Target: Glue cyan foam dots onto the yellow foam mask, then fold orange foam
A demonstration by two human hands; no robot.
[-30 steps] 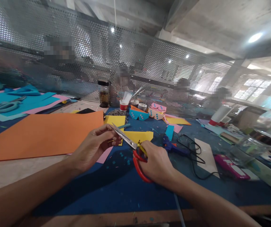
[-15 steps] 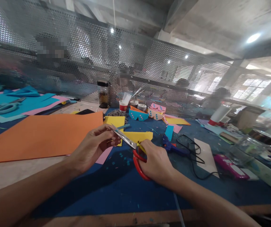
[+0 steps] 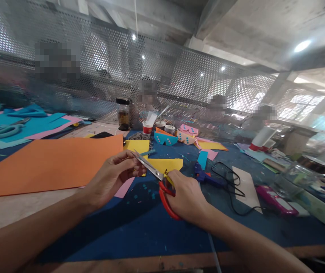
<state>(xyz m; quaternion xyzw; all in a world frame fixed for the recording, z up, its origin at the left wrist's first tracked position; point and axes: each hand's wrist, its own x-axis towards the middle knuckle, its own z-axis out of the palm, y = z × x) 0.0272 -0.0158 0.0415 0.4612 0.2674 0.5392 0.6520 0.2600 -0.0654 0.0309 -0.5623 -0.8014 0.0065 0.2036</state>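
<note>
My right hand (image 3: 186, 197) is closed around the red handles of a pair of scissors (image 3: 158, 182), whose steel blades point up and left toward my left hand. My left hand (image 3: 113, 176) pinches something small at the blade tips; it is too small to name. Both hands hover over a dark blue mat (image 3: 139, 227). Yellow paper pieces (image 3: 165, 163) lie just behind the blades. Tiny teal paper bits are scattered on the mat under the hands.
A large orange sheet (image 3: 46, 163) lies left. Teal and pink sheets with teal scissors (image 3: 0, 131) are far left. A blue glue gun (image 3: 205, 176) with black cord, a jar (image 3: 123, 113), cups and folded paper crafts (image 3: 166, 138) stand behind. A perforated metal screen (image 3: 179, 83) backs the table; people sit beyond it.
Hands and scissors hold almost the same place; the blades shifted slightly at my left fingertips. The view drifted a little.
</note>
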